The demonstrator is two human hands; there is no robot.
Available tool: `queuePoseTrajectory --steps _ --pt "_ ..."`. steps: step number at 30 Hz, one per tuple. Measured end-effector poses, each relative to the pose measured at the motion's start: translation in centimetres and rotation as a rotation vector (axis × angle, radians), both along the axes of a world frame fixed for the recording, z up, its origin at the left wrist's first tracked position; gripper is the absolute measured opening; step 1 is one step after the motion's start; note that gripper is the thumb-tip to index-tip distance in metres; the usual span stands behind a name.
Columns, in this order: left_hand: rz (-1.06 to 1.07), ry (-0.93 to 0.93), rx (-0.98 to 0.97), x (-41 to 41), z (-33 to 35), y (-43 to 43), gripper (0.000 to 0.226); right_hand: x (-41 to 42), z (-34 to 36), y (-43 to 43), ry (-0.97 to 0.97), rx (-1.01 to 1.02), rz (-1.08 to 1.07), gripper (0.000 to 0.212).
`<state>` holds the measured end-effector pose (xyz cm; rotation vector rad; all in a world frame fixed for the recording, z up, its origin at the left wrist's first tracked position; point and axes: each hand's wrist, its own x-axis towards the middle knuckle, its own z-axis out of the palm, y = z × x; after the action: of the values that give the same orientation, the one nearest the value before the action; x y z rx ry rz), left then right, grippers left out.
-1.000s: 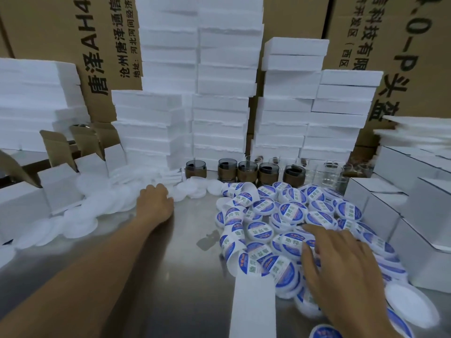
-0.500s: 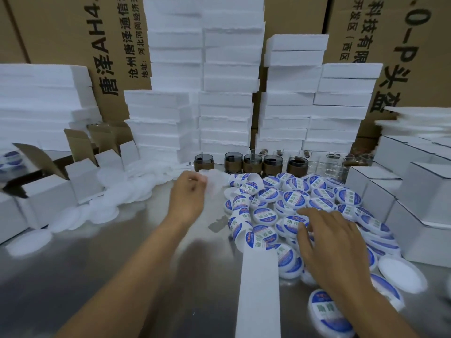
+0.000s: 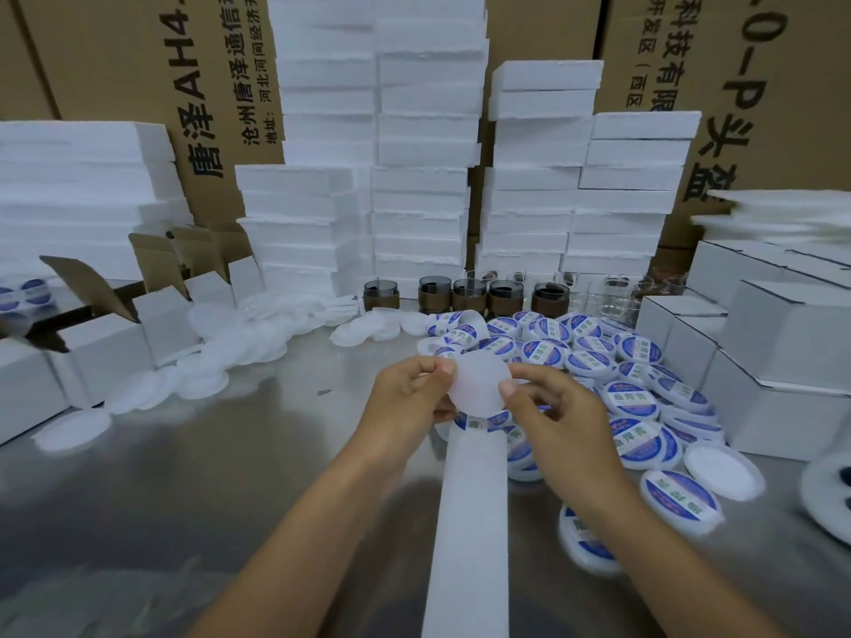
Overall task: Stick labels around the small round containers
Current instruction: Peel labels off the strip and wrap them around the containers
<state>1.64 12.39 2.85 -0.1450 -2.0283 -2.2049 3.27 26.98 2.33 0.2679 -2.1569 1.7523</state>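
Observation:
My left hand (image 3: 410, 398) and my right hand (image 3: 552, 412) together pinch a small round white container (image 3: 479, 384) above the steel table, one on each side of it. Just below it a blue-and-white label (image 3: 481, 422) curls at the far end of a long white backing strip (image 3: 469, 522) that runs toward me. A heap of labelled blue-and-white containers (image 3: 612, 375) lies to the right of my hands. Plain white containers (image 3: 221, 361) are scattered on the left.
White foam blocks (image 3: 414, 177) are stacked at the back against cardboard cartons (image 3: 138, 76). Brown-banded glass jars (image 3: 465, 294) stand in a row before them. White boxes (image 3: 783, 361) are piled on the right, open white boxes (image 3: 106, 333) on the left. Bare steel table (image 3: 184, 476) lies near left.
My left hand came back from the plain containers on the left with one in it. My right hand left the labelled heap and joined it at the centre.

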Motion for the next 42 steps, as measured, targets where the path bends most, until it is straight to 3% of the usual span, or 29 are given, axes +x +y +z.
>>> queuePoseTrajectory --steps 5,8,15,17,21,23,29,34,39,42 --pt "-0.126 -0.014 0.198 0.1 0.0 0.4 0.023 0.0 0.3 0.0 -0.111 -0.157 0.098 0.008" --pt "-0.188 0.019 0.211 0.0 -0.4 0.7 0.034 0.2 0.4 -0.3 -0.116 -0.167 0.136 0.006" --pt "-0.216 0.051 0.209 -0.2 -0.7 0.2 0.011 0.2 0.3 -0.2 -0.132 -0.194 0.124 0.012" --pt "-0.155 0.036 0.233 -0.4 -0.8 0.1 0.013 -0.1 -0.2 0.1 -0.053 -0.053 -0.002 0.011" --pt "0.002 0.002 0.241 -0.9 -1.0 0.1 0.016 -0.4 -1.5 0.8 0.093 0.626 -0.213 0.017" --pt "0.049 0.003 0.232 -1.2 -1.1 0.1 0.016 -0.5 -1.8 0.7 0.071 0.768 -0.235 0.024" --pt "0.008 0.051 0.328 -1.1 -1.1 -0.3 0.013 -0.6 -1.7 0.1 0.099 0.798 -0.160 0.041" --pt "-0.025 0.041 0.418 -1.0 -0.9 -0.6 0.008 -0.8 -2.2 0.1 0.031 0.939 -0.091 0.059" --pt "-0.034 0.013 0.425 -1.0 -0.7 -0.6 0.010 -1.1 -2.4 0.5 0.052 0.939 -0.066 0.051" --pt "-0.016 0.008 0.389 -1.0 -0.6 -0.7 0.018 -1.2 -2.4 0.5 0.061 0.808 -0.074 0.045"
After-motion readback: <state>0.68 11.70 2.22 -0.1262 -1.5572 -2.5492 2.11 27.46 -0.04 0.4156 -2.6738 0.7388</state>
